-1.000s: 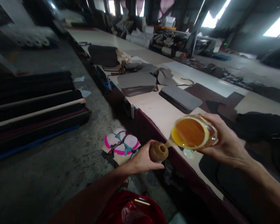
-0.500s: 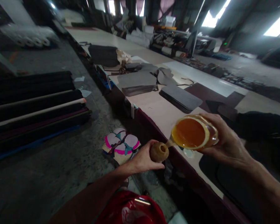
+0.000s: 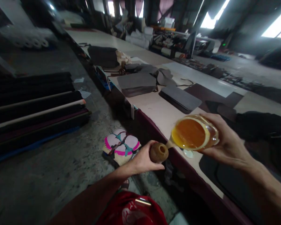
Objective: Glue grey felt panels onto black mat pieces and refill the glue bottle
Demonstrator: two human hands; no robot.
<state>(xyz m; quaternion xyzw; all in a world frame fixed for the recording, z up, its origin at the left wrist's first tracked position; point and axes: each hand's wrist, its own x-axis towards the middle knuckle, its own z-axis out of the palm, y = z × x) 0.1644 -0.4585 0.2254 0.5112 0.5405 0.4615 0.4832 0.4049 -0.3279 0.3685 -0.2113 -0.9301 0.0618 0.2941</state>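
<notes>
Jar of amber liquid [image 3: 190, 132] gripped, tilted, in our right hand [image 3: 229, 147]; brown bottle [image 3: 157, 153] clasped in our left hand [image 3: 142, 161], mouth near jar lip. We judge pour partway: plenty left in jar, bottle level can't tell. Pale disc [image 3: 188, 154] on bench [image 3: 159, 115].

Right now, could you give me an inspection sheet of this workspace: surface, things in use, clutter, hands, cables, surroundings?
Surface: long pale table.
Things: jar of amber liquid, tilted, narrow end toward the open mouth of a brown pot; whether they touch is unclear.
Clutter: grey stacks and a small pale disc on the table.
Hands: left hand grips the pot, right hand the jar.
Cables: none I can tell for sure.
Surroundings: rolls and a pink-edged pad at left; bright windows beyond.
</notes>
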